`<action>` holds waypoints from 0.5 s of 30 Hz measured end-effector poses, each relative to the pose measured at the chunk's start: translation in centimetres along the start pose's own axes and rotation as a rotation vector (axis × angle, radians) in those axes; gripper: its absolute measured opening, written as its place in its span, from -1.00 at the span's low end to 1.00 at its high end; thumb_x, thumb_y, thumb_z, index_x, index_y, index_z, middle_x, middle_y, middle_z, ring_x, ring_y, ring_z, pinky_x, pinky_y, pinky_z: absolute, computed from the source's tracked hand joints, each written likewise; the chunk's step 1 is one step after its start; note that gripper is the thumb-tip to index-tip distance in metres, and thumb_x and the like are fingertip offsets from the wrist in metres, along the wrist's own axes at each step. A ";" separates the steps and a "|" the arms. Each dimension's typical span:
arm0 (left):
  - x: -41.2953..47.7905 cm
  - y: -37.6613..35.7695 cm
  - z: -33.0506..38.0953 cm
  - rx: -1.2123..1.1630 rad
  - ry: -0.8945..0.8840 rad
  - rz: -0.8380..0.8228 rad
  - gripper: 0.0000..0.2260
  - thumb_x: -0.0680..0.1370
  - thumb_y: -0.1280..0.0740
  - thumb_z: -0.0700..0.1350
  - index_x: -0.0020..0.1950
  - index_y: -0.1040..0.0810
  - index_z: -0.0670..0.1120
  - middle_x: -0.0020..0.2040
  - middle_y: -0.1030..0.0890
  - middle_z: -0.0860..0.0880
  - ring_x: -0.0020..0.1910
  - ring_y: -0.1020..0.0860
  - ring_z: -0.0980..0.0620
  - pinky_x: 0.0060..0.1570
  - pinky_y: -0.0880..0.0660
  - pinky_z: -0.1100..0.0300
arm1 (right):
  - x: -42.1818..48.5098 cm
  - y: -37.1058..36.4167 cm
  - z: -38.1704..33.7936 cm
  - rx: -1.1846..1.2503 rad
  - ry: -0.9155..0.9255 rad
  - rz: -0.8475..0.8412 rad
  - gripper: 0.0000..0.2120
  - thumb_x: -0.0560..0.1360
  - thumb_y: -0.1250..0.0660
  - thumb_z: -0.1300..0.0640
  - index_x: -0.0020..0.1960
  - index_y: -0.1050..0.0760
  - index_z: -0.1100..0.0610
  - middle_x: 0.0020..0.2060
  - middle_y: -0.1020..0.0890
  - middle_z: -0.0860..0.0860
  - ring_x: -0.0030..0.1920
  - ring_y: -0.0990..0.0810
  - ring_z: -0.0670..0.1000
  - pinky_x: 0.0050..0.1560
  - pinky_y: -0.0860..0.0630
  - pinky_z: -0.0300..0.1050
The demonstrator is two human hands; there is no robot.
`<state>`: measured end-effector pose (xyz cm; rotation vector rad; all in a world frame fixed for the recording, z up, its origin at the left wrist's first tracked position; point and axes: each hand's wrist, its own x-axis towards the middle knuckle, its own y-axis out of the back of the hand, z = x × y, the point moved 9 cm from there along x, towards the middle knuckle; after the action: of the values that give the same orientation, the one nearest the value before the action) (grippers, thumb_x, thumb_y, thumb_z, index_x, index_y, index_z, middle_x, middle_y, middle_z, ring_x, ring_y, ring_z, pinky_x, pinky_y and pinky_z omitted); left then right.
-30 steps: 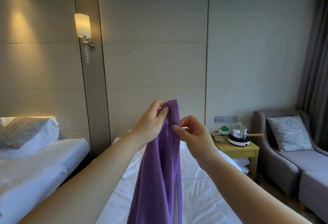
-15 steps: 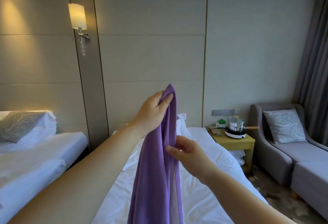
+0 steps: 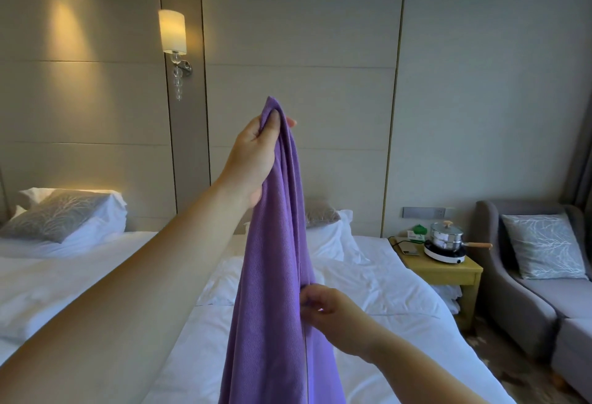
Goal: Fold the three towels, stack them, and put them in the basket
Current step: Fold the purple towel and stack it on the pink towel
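Above the white bed your left hand is raised, thumb and fingers pinching the top of the purple towel, which hangs straight down past the bottom edge of view. Lower on its right edge, your right hand pinches the hem with curled fingers. At right, a pot sits on the nightstand.

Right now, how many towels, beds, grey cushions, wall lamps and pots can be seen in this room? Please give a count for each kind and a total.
Purple towel: 1
Beds: 2
Grey cushions: 3
Wall lamp: 1
Pot: 1
Total: 8
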<state>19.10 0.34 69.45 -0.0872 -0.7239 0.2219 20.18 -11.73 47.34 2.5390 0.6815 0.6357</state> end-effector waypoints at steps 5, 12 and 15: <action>1.0 4.0 -1.2 0.202 0.015 0.089 -0.73 0.63 -0.20 0.01 0.00 -0.57 -0.14 -0.16 -0.58 -0.03 -0.16 -0.53 0.05 -0.06 -0.47 0.16 | -0.1 4.9 1.8 0.295 -0.167 0.244 -0.85 0.50 -0.22 0.33 -0.16 -0.54 0.19 -0.26 -0.52 0.04 -0.19 -0.48 -0.04 -0.10 -0.42 -0.15; -4.2 1.8 -7.7 0.843 0.134 -0.319 -0.42 0.33 -0.38 0.38 0.16 -0.51 0.01 -0.01 -0.55 0.16 0.03 -0.51 0.15 -0.02 -0.34 0.31 | 0.4 10.6 -0.9 0.469 -0.175 0.353 -0.84 0.45 -0.21 0.08 -0.11 -0.45 0.17 -0.29 -0.35 0.06 -0.24 -0.29 0.03 -0.27 -0.21 -0.10; -9.4 -4.5 -10.3 0.727 0.182 -0.757 -0.40 0.23 -0.36 0.45 0.16 -0.52 0.17 0.05 -0.59 0.29 0.07 -0.53 0.31 0.10 -0.42 0.38 | 0.6 9.7 -3.2 0.452 -0.127 0.228 -0.80 0.42 -0.24 0.09 -0.07 -0.47 0.22 -0.20 -0.39 0.12 -0.16 -0.31 0.10 -0.14 -0.22 0.02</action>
<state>19.91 -6.18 56.40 0.8392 -0.4199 -0.2561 22.36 -18.13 55.03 3.0775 0.5428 0.4211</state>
